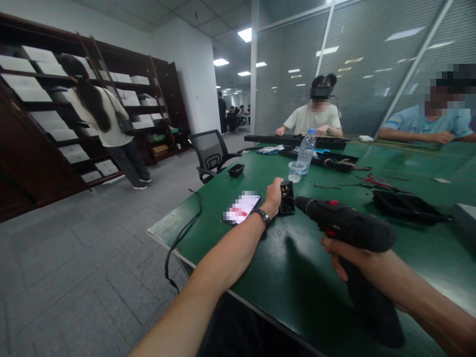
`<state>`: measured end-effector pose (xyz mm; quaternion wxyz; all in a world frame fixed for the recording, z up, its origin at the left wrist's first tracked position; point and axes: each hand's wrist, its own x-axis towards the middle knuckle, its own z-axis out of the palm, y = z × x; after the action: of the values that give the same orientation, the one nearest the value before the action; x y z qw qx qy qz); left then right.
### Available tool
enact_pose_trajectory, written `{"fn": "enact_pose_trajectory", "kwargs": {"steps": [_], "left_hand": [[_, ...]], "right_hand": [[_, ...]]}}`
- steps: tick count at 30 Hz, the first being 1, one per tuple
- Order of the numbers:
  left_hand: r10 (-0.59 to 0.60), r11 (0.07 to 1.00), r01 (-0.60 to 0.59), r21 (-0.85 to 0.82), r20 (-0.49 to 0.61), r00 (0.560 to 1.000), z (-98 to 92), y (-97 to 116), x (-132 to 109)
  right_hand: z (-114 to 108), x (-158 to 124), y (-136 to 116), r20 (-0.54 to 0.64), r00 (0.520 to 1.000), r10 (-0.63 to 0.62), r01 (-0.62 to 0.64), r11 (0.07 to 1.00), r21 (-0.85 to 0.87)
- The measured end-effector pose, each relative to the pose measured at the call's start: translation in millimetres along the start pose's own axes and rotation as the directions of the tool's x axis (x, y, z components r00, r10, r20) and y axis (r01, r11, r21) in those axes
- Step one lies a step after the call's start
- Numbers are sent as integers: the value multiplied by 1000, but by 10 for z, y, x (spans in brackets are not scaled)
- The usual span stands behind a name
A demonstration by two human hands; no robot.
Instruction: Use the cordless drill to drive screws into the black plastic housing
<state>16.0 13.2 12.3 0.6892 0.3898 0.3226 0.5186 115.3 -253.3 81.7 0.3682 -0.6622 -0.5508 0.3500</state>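
Note:
My left hand (274, 197) grips a small black plastic box (287, 198) by its left side, tilted up on the table with its inside facing the drill. A few brass-coloured bits show inside the box. Wrapped round the handle of a black cordless drill (349, 223), my right hand (347, 255) holds it level. The drill's chuck points left at the box, and its tip is close to the box's right edge; whether they touch I cannot tell. Beside my left wrist lies a lit phone (241, 208).
On the green table (253, 272) stand a water bottle (307, 151) and a plastic cup (296, 171). A small black tray (236, 170) lies near the left edge, a larger black tray (407, 206) at right. A cable (182, 230) hangs over the edge. Two people sit across; another stands by shelves.

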Motion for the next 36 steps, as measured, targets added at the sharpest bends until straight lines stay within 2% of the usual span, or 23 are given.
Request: {"fn": "enact_pose_trajectory", "kwargs": {"steps": [5, 11, 17, 24, 36], "left_hand": [[20, 999, -20, 26, 0, 1000, -9, -25, 25], [-9, 999, 7, 52, 34, 999, -5, 7, 3], [2, 999, -3, 32, 10, 1000, 4, 7, 10], [-7, 1000, 7, 10, 36, 999, -4, 3, 3], [3, 999, -4, 38, 9, 1000, 22, 17, -6]], "right_hand": [[13, -23, -70, 22, 998, 60, -60, 998, 18], [33, -36, -156, 4, 1000, 29, -29, 995, 92], [35, -58, -264, 30, 999, 16, -21, 988, 154], [37, -44, -165, 16, 1000, 16, -19, 988, 152], [30, -32, -105, 33, 999, -4, -2, 985, 170]]}}
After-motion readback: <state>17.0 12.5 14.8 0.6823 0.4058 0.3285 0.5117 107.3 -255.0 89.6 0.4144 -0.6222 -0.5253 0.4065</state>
